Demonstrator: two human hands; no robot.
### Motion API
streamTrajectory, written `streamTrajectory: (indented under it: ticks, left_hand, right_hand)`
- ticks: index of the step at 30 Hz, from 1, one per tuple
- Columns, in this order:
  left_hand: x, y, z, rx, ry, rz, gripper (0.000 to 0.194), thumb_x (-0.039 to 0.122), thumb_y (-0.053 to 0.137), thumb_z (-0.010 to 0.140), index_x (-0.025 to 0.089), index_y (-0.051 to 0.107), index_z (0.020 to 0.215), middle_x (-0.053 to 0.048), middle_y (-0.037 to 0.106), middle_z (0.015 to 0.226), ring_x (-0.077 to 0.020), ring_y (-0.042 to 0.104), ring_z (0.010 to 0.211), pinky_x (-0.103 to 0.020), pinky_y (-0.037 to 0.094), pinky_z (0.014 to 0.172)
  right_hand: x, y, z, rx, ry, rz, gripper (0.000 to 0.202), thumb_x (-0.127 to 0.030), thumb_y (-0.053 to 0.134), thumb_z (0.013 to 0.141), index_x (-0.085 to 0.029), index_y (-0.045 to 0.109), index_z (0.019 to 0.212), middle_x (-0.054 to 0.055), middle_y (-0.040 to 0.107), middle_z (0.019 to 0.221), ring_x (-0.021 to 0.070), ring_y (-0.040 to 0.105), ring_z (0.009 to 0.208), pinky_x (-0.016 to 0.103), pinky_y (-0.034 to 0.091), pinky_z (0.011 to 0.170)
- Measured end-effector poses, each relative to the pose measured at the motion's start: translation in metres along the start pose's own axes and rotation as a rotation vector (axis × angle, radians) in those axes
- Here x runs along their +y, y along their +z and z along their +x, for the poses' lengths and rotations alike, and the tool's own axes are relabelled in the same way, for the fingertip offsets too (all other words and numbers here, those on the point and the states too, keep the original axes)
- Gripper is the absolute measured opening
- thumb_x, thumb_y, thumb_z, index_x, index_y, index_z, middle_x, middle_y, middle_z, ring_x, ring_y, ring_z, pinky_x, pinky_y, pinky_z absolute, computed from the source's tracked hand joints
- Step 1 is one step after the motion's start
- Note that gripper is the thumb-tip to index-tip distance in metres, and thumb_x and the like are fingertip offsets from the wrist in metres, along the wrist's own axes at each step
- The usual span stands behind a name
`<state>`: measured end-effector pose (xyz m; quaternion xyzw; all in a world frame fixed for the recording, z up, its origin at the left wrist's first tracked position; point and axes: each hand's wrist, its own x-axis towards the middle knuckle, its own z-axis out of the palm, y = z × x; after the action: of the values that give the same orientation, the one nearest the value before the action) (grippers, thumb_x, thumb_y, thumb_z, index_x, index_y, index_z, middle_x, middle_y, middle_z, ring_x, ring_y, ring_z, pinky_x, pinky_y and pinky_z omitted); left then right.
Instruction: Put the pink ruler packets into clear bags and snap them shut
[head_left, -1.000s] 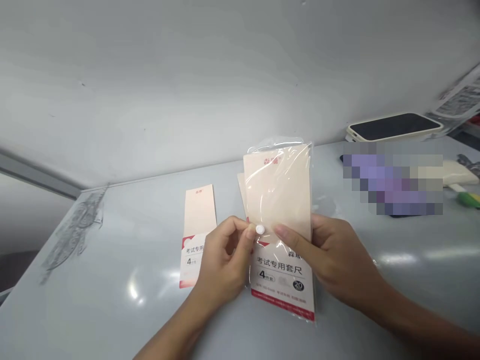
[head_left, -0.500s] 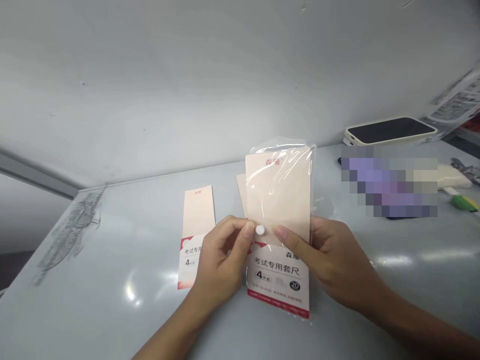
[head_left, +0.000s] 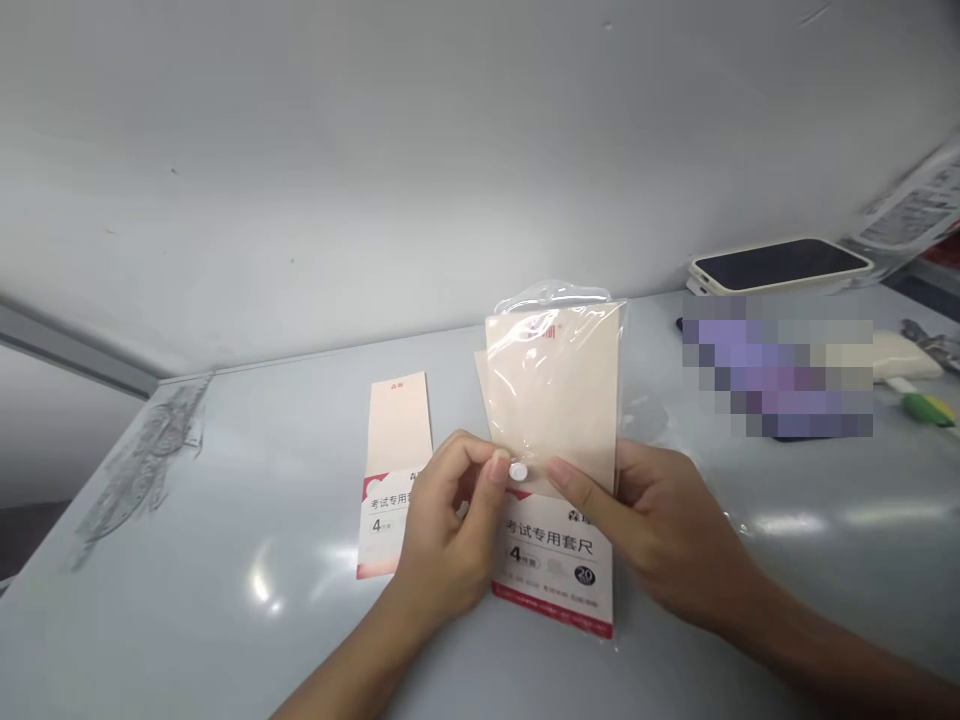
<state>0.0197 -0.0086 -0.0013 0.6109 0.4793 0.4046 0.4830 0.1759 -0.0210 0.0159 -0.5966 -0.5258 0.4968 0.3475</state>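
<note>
A clear plastic pouch (head_left: 551,290) with a cream, white and red printed card (head_left: 555,400) inside stands tilted up in front of me. On its front, near the left edge, sits a round white snap button (head_left: 518,471). My left hand (head_left: 450,540) pinches the pouch's left edge beside the button, thumb and forefinger pressed together. From the other side my right hand (head_left: 652,520) grips the right edge, its thumb on the front and its fingers hidden behind. A similar card (head_left: 397,430) lies left on the table, partly covered by my left hand. Another cream card (head_left: 481,385) peeks out behind the pouch.
A phone in a pale case (head_left: 780,265) rests at the back right. In front of it lies a blurred-out purple item (head_left: 765,370), with a green and yellow object (head_left: 928,409) farther right. A grey wall (head_left: 375,200) borders the table (head_left: 187,560).
The pouch has shifted slightly down and left in view, and its top flap shows a little more. Both hands keep their grip beside the snap button.
</note>
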Motion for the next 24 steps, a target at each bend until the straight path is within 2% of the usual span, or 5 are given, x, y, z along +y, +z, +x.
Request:
streamTrajectory:
  ticks: [9, 18, 24]
  left_hand:
    - [0.003, -0.011, 0.004, -0.113, 0.024, 0.031, 0.016, 0.027, 0.045, 0.085, 0.018, 0.056, 0.079, -0.003, 0.057, 0.077, -0.0110, 0.049, 0.066, -0.023, 0.038, 0.057]
    - [0.006, -0.014, 0.003, -0.165, 0.015, 0.004, 0.017, 0.028, 0.043, 0.087, 0.018, 0.054, 0.078, -0.001, 0.056, 0.072, -0.0093, 0.048, 0.061, -0.023, 0.037, 0.055]
    - [0.005, -0.014, 0.003, -0.157, 0.017, 0.012, 0.017, 0.029, 0.043, 0.086, 0.018, 0.052, 0.076, -0.001, 0.056, 0.070, -0.0091, 0.047, 0.059, -0.022, 0.036, 0.052]
  right_hand:
    - [-0.001, 0.000, 0.000, 0.008, 0.003, -0.011, 0.029, -0.041, 0.053, 0.077, -0.018, 0.052, 0.060, 0.001, 0.057, 0.054, 0.0138, 0.052, 0.047, 0.022, 0.040, 0.039]
    - [-0.002, 0.002, -0.003, 0.021, -0.038, -0.079, 0.028, -0.040, 0.051, 0.078, -0.019, 0.052, 0.060, 0.000, 0.056, 0.052, 0.0127, 0.049, 0.045, 0.022, 0.036, 0.037]
    - [-0.006, 0.002, -0.004, 0.013, -0.074, -0.106, 0.028, -0.040, 0.049, 0.079, -0.019, 0.053, 0.061, 0.000, 0.056, 0.053, 0.0129, 0.050, 0.046, 0.022, 0.038, 0.039]
